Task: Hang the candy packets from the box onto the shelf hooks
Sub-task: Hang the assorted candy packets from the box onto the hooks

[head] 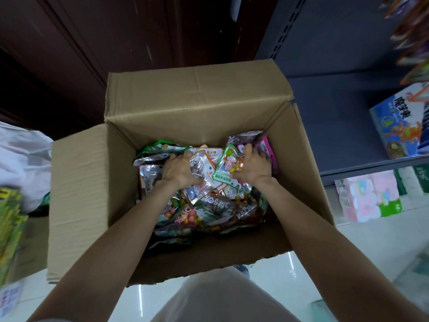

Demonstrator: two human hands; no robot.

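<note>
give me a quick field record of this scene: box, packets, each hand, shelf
box: open cardboard box on the floor, flaps out
packets: loose pile of candy packets inside the box
left hand: left hand down in the box, gripping silver packets
right hand: right hand in the box, holding a green-edged packet
shelf: grey shelf to the right; hooks not clearly visible

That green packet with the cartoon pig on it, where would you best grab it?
By its near end, from above. The green packet lies flat and tilted on top of the pile in the box, and the right hand already rests on its right edge.
</note>
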